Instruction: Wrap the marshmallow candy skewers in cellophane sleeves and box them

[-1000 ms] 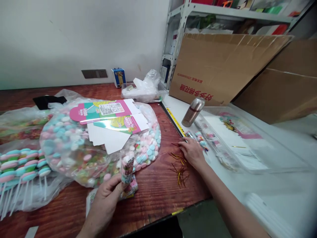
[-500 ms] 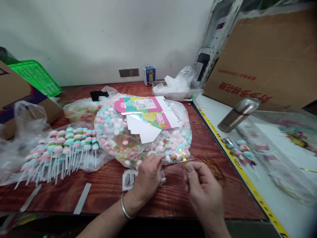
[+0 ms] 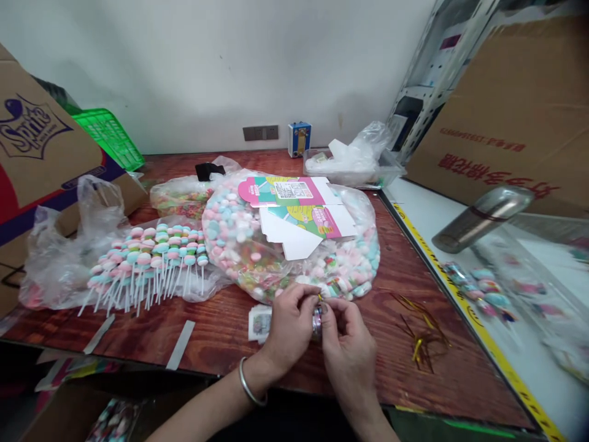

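My left hand (image 3: 292, 325), with a bangle at the wrist, is closed in a pinch on the neck of a small clear candy bag (image 3: 316, 324). Fingertip to fingertip with it, my right hand (image 3: 347, 337) pinches a gold twist tie (image 3: 320, 297) at the top of that bag. Fingers hide most of the bag and its contents. Just left of my left hand lie small printed cards (image 3: 260, 323). Loose gold twist ties (image 3: 421, 337) are spread on the table to the right of my right hand.
Behind my hands lies a big bag of pastel marshmallows (image 3: 230, 227) with flattened printed boxes (image 3: 299, 215) on top. Marshmallow sticks (image 3: 151, 258) lie in rows at left. A metal flask (image 3: 481, 220) and wrapped candies (image 3: 488, 288) are on the white surface at right.
My right hand has moved left to meet my left hand, bringing the gold tie to the bag's neck. The view has shifted left, showing more of the Sprite carton.
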Demonstrator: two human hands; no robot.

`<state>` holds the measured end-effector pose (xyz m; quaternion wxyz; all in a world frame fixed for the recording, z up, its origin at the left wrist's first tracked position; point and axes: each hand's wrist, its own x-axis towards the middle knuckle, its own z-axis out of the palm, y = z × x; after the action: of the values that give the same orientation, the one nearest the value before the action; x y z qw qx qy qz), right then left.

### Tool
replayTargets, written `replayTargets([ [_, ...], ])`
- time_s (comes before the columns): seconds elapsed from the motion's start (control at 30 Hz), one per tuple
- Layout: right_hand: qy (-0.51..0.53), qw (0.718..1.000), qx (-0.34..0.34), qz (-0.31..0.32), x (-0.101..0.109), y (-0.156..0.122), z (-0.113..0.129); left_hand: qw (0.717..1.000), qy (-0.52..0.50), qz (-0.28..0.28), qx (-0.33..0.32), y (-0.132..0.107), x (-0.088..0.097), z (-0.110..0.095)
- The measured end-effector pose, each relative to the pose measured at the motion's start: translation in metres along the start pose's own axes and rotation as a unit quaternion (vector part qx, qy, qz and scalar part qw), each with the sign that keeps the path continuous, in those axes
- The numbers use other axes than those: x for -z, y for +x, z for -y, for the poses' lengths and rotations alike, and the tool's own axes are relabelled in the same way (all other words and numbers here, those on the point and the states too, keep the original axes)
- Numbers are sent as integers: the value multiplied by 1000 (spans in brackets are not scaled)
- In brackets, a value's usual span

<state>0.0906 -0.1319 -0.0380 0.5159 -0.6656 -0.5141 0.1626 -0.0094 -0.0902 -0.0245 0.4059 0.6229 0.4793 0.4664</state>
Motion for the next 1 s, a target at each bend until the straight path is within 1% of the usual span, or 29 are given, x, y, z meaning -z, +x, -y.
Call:
replayTargets([
  [0.03,-5,1000,12,-10,-1,0,0,996,-68,7,57,1,-2,0],
  [0.07,-7,1000,17,-17,-2,0,1,984,-138,17,108,2,-4,1],
  [0.13,2,1000,9,-26,-4,1,2,948,-265,31,174,2,-9,1],
  [0.17,14,1000,-4,-27,-4,2,2,930,-314,30,191,1,-12,1],
  [0.23,44,998,-35,-22,-3,4,3,901,-380,24,209,-1,-16,1],
  [0.3,64,996,-58,-3,-1,7,3,882,-415,31,222,-2,-18,0],
  [0.33,65,996,-62,17,1,9,2,876,-424,40,226,-3,-19,1],
  [0.37,59,996,-62,39,3,10,0,875,-426,47,225,-3,-18,1],
  [0.4,48,995,-57,58,5,11,-1,881,-417,57,217,-3,-17,1],
  [0.43,31,996,-48,74,7,12,-3,896,-392,68,199,-3,-15,2],
  [0.47,9,996,-33,80,8,12,-5,921,-344,76,166,-3,-13,3],
  [0.53,-48,997,17,58,11,13,-8,977,-189,79,53,-2,-7,5],
  [0.57,-79,995,49,41,11,13,-9,992,-98,73,-12,-2,-4,6],
  [0.6,-107,991,82,27,11,13,-9,995,-16,64,-69,-2,-2,6],
  [0.63,-126,985,114,14,11,13,-9,992,45,53,-109,-2,0,6],
  [0.67,-135,980,143,2,10,13,-9,987,82,47,-127,-2,0,6],
  [0.7,-134,977,168,-7,9,13,-8,987,94,44,-124,-3,0,6],
  [0.77,-120,970,208,-27,6,13,-8,993,71,45,-83,-3,-1,4],
  [0.87,-131,958,248,-62,6,13,-7,997,-36,68,-9,-3,-4,2],
  [0.93,-146,951,264,-75,8,12,-5,987,-124,100,25,-2,-5,0],
  [1.0,-142,948,275,-68,13,11,-2,961,-227,151,54,-1,-3,-3],
])
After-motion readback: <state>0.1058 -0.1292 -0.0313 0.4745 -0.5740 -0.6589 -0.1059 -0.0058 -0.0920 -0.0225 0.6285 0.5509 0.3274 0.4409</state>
